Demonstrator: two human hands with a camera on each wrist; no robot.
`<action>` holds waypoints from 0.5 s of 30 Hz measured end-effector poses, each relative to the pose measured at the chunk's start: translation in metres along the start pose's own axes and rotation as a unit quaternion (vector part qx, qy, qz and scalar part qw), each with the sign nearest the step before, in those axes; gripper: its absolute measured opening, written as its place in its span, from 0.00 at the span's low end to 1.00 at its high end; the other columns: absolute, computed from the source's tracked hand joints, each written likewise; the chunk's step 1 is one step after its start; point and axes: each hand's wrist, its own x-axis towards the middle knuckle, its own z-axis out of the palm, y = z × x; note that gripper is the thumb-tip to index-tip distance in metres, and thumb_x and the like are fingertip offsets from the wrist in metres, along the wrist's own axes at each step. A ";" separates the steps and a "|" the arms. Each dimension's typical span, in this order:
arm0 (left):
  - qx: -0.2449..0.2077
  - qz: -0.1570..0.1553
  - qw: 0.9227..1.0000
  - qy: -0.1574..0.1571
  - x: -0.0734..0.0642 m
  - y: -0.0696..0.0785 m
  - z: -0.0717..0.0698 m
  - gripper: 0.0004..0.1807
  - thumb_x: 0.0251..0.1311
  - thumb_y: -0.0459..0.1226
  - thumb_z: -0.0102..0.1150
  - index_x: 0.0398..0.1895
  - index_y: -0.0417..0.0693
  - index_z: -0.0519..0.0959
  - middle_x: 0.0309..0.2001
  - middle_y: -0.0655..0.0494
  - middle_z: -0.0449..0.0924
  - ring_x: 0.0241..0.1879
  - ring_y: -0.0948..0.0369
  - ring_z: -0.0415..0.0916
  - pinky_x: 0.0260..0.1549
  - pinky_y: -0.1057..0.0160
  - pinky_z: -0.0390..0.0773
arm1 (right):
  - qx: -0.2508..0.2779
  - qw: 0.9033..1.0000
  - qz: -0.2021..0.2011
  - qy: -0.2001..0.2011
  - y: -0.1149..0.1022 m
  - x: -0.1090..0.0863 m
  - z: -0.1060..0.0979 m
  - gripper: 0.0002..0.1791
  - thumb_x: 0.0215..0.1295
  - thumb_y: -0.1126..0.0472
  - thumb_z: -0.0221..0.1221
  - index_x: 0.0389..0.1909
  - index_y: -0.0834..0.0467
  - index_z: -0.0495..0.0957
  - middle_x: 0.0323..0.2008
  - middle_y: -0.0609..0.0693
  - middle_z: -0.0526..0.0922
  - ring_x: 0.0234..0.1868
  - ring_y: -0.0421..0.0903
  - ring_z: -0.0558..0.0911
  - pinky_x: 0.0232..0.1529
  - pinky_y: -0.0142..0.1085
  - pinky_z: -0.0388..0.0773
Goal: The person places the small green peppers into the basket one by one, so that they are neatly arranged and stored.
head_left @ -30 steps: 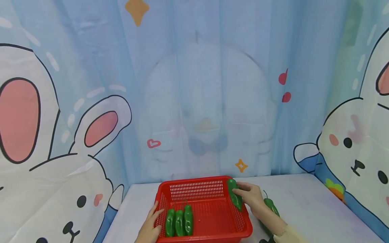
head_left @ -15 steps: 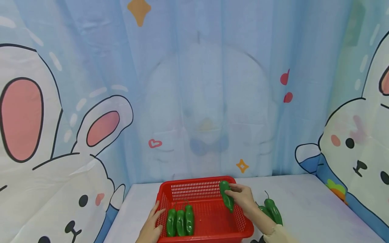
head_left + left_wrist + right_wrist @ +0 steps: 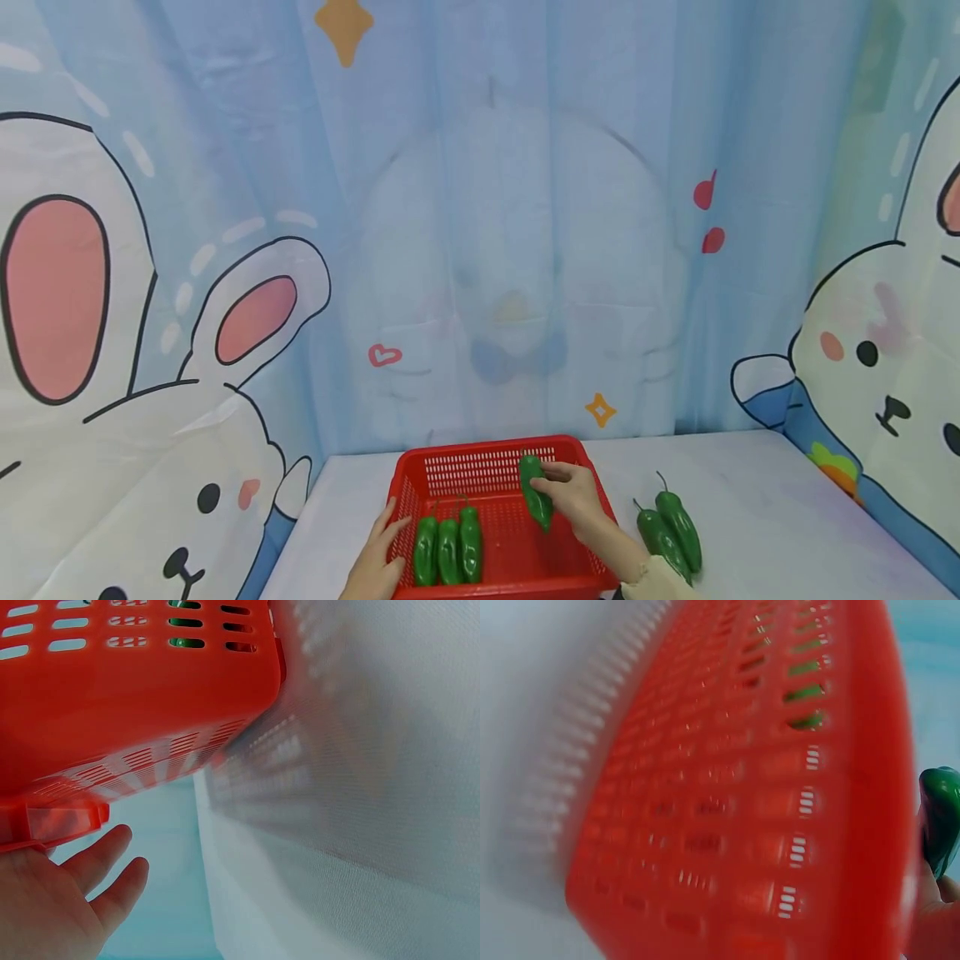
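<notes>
My right hand [image 3: 573, 498] pinches a glossy green pepper [image 3: 535, 492] between thumb and fingers, over the right half of the red plastic basket [image 3: 487, 446]. In the right wrist view, the held pepper [image 3: 940, 817] shows at the right edge, past the blurred basket wall. Three more green peppers lie side by side in the basket's left part, the rightmost pepper [image 3: 470, 546] among them. My left hand [image 3: 375, 560] rests on the basket's left rim, its visible fingers fairly straight. Its fingers [image 3: 120, 892] extend beside the rim in the left wrist view; its thumb is hidden there.
Two green peppers, one of them the outer pepper [image 3: 681, 532], lie together on the white table [image 3: 765, 500] to the right of the basket. A printed curtain [image 3: 517, 250] with cartoon rabbits hangs behind and at both sides.
My right hand has carried the pepper leftward from the basket's right rim to above its inside. The two peppers on the table have come into fuller view. The left hand stays at the rim.
</notes>
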 end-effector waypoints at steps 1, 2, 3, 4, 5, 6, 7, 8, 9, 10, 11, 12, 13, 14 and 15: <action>-0.002 -0.001 1.000 0.000 0.000 0.000 0.000 0.34 0.49 0.27 0.52 0.66 0.36 0.71 0.76 0.40 0.47 0.71 0.33 0.48 0.58 0.29 0.61 | 0.002 1.000 0.001 -0.001 0.001 0.000 0.003 0.24 0.60 0.69 0.64 0.55 0.76 0.75 0.48 0.69 0.80 0.40 0.53 0.85 0.39 0.46 0.84; -0.003 -0.004 1.000 -0.001 0.000 -0.001 0.000 0.34 0.49 0.28 0.52 0.66 0.37 0.71 0.77 0.41 0.47 0.72 0.33 0.48 0.58 0.29 0.61 | 0.002 1.000 0.002 -0.003 0.002 0.000 0.006 0.24 0.60 0.69 0.64 0.55 0.77 0.74 0.48 0.69 0.80 0.40 0.53 0.85 0.38 0.46 0.84; -0.004 -0.006 1.000 -0.003 0.000 -0.001 0.000 0.34 0.49 0.28 0.52 0.66 0.37 0.71 0.77 0.41 0.47 0.72 0.33 0.48 0.58 0.29 0.61 | 0.004 1.000 0.004 -0.005 0.003 -0.001 0.009 0.24 0.60 0.69 0.65 0.55 0.77 0.74 0.47 0.69 0.80 0.40 0.52 0.85 0.38 0.46 0.84; -0.005 -0.008 1.000 -0.004 0.001 -0.002 0.000 0.34 0.50 0.27 0.51 0.66 0.37 0.71 0.77 0.41 0.47 0.72 0.33 0.47 0.58 0.29 0.61 | 0.007 1.000 0.005 -0.009 0.004 -0.001 0.012 0.24 0.60 0.69 0.65 0.55 0.77 0.74 0.47 0.69 0.80 0.40 0.53 0.85 0.38 0.46 0.84; -0.005 -0.009 1.000 -0.005 0.001 -0.002 0.000 0.34 0.50 0.27 0.51 0.66 0.37 0.71 0.77 0.41 0.47 0.72 0.33 0.47 0.58 0.29 0.61 | 0.007 1.000 0.005 -0.012 0.005 -0.002 0.015 0.24 0.60 0.69 0.65 0.55 0.77 0.74 0.46 0.69 0.81 0.39 0.52 0.85 0.37 0.46 0.84; -0.007 -0.010 1.000 -0.007 0.001 -0.002 0.000 0.34 0.50 0.27 0.51 0.67 0.37 0.70 0.77 0.41 0.47 0.72 0.33 0.47 0.58 0.28 0.61 | 0.007 1.000 0.006 -0.015 0.007 -0.002 0.017 0.24 0.59 0.69 0.65 0.54 0.77 0.74 0.46 0.68 0.81 0.39 0.52 0.85 0.37 0.45 0.84; -0.008 -0.011 1.000 -0.008 0.001 -0.002 0.000 0.34 0.50 0.27 0.51 0.67 0.37 0.70 0.77 0.41 0.47 0.72 0.33 0.47 0.58 0.28 0.61 | 0.008 1.000 0.007 -0.016 0.008 -0.003 0.020 0.23 0.59 0.70 0.65 0.54 0.77 0.75 0.45 0.67 0.81 0.39 0.52 0.85 0.37 0.45 0.84; -0.009 -0.010 1.000 -0.009 0.001 -0.002 0.000 0.34 0.50 0.27 0.52 0.67 0.37 0.70 0.77 0.41 0.46 0.72 0.33 0.47 0.58 0.29 0.61 | 0.007 1.000 0.008 -0.017 0.010 -0.004 0.022 0.23 0.59 0.70 0.65 0.53 0.77 0.75 0.44 0.67 0.81 0.38 0.51 0.85 0.36 0.45 0.84; -0.009 -0.010 1.000 -0.009 0.001 -0.002 0.000 0.34 0.50 0.27 0.51 0.67 0.37 0.70 0.77 0.40 0.47 0.71 0.33 0.48 0.58 0.29 0.61 | 0.006 1.000 0.009 -0.018 0.012 -0.004 0.024 0.23 0.58 0.70 0.65 0.53 0.77 0.75 0.44 0.67 0.82 0.38 0.51 0.85 0.36 0.44 0.84; -0.008 -0.008 1.000 -0.009 0.000 -0.001 0.000 0.34 0.50 0.27 0.51 0.67 0.37 0.70 0.77 0.40 0.47 0.71 0.33 0.48 0.58 0.29 0.62 | 0.004 1.000 0.010 -0.019 0.013 -0.004 0.025 0.23 0.58 0.71 0.65 0.53 0.78 0.75 0.43 0.66 0.82 0.38 0.51 0.85 0.36 0.44 0.84; -0.007 -0.007 1.000 -0.009 0.000 -0.001 0.000 0.34 0.50 0.27 0.52 0.66 0.36 0.70 0.77 0.40 0.47 0.71 0.33 0.48 0.58 0.29 0.62 | 0.002 1.000 0.010 -0.019 0.015 -0.004 0.027 0.23 0.58 0.71 0.65 0.53 0.78 0.75 0.43 0.66 0.82 0.38 0.51 0.85 0.36 0.44 0.84; -0.006 -0.006 1.000 -0.008 0.000 -0.001 0.000 0.34 0.50 0.27 0.52 0.66 0.36 0.70 0.77 0.40 0.47 0.71 0.34 0.48 0.58 0.30 0.62 | 0.000 1.000 0.010 -0.019 0.016 -0.005 0.028 0.23 0.58 0.71 0.65 0.53 0.78 0.75 0.43 0.66 0.82 0.38 0.51 0.85 0.36 0.43 0.84; -0.004 -0.004 1.000 -0.006 0.000 0.000 0.000 0.34 0.50 0.27 0.52 0.66 0.36 0.71 0.76 0.40 0.47 0.71 0.34 0.49 0.58 0.30 0.63 | -0.001 1.000 0.010 -0.020 0.017 -0.005 0.030 0.23 0.58 0.71 0.65 0.53 0.78 0.75 0.43 0.66 0.82 0.39 0.51 0.85 0.36 0.43 0.84; -0.003 -0.003 1.000 -0.003 0.000 0.000 0.000 0.34 0.49 0.27 0.51 0.66 0.37 0.71 0.76 0.40 0.48 0.71 0.34 0.49 0.58 0.31 0.63 | -0.002 1.000 0.010 -0.022 0.018 -0.004 0.032 0.23 0.58 0.71 0.65 0.53 0.78 0.75 0.43 0.67 0.82 0.39 0.52 0.85 0.36 0.43 0.84; -0.001 -0.002 1.000 -0.001 -0.001 0.001 0.000 0.34 0.49 0.27 0.51 0.66 0.37 0.71 0.76 0.40 0.48 0.71 0.34 0.49 0.58 0.31 0.63 | -0.004 1.000 0.009 -0.025 0.019 -0.004 0.034 0.23 0.58 0.71 0.65 0.53 0.79 0.75 0.43 0.67 0.82 0.39 0.52 0.85 0.37 0.43 0.84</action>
